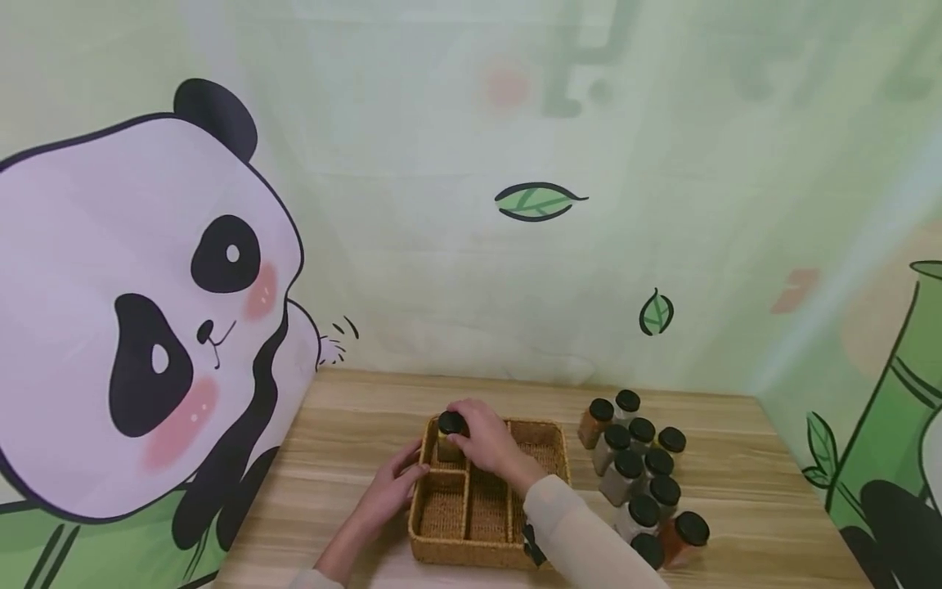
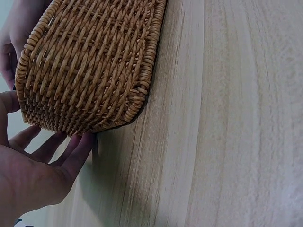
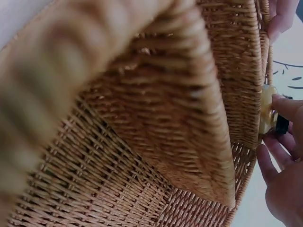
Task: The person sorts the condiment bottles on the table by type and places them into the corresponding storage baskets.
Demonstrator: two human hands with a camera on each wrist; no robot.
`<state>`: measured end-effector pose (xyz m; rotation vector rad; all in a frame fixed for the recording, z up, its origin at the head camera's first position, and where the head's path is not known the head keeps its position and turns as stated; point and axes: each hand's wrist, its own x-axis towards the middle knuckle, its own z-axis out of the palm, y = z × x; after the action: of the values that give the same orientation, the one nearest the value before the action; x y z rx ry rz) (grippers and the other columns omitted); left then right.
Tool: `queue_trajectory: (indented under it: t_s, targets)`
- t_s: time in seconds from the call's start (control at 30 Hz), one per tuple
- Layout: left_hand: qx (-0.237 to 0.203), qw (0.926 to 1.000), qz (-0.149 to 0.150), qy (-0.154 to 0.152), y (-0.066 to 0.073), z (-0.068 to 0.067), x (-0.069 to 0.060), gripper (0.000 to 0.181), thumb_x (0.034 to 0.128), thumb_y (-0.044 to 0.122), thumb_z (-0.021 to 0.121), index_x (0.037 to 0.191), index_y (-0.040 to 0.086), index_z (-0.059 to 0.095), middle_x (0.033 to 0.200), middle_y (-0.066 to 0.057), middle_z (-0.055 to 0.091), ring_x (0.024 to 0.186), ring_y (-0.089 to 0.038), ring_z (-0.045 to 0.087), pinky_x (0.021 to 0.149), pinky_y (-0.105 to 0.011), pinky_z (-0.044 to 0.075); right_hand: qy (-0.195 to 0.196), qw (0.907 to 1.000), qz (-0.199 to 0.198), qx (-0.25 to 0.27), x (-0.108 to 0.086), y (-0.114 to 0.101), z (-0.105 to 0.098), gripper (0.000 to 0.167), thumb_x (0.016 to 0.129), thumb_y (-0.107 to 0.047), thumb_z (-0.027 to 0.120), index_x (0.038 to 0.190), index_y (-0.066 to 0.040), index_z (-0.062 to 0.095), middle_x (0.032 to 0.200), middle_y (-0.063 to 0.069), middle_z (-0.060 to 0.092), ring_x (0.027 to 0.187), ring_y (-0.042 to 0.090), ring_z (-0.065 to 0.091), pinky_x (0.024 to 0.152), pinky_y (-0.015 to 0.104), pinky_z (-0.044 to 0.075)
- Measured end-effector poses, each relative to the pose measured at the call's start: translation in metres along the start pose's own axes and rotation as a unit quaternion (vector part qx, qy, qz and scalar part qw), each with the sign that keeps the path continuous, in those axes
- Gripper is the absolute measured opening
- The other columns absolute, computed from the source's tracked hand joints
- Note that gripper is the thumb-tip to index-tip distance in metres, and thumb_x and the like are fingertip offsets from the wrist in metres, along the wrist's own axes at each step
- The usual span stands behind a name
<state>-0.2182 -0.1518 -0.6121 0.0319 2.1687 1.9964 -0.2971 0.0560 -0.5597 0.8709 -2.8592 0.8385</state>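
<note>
Tabletop strip between basket and jars

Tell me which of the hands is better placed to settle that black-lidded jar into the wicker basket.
Probably the right hand: it already grips the black-lidded jar at the far left corner of the wicker basket, whereas the left hand touches the basket's outer side.

1. We see a brown woven basket with compartments, resting on the desk.
2. We see 1 black-capped, yellowish jar, upright at the basket's far-left compartment; whether it touches bottom, we cannot tell.
</note>
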Motion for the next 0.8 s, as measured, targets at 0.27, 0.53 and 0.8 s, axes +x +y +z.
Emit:
queue_trajectory:
  t_s: [0.27,0.53,0.8]
  targets:
    - [-0.004,0.9999,-0.003,0.009,-0.001,0.002,0.002,0.059,0.1084,0.017,0.058,0.163,0.004,0.039,0.161,-0.031,0.041,0.140,-0.049,0.051,0.102,-0.056,0.057,-0.021,0.9996,-0.013,0.017,-0.012,0.004,-0.023,0.054,0.100,-0.024,0.076,0.148,-0.007,0.059,0.145,0.014,0.062,0.132,0.032,0.059,0.107,0.050,0.053]
    - [-0.006,1.0000,-0.004,0.002,-0.002,0.003,0.003,0.060,0.1088,0.017,0.058,0.163,0.002,0.036,0.162,-0.033,0.038,0.141,-0.050,0.049,0.103,-0.056,0.056,-0.019,0.9969,0.005,0.077,-0.047,0.019,-0.090,0.042,0.104,-0.024,0.071,0.141,-0.006,0.065,0.135,0.011,0.069,0.125,0.031,0.063,0.104,0.052,0.054]
    - [-0.010,0.9999,-0.006,-0.001,-0.002,0.000,0.003,0.061,0.1091,0.020,0.058,0.164,0.003,0.036,0.163,-0.032,0.037,0.140,-0.048,0.050,0.102,-0.056,0.057,0.050,0.9971,0.010,0.057,-0.091,0.063,-0.146,0.038,0.100,-0.024,0.077,0.133,-0.007,0.071,0.128,0.010,0.073,0.117,0.030,0.067,0.096,0.052,0.058]
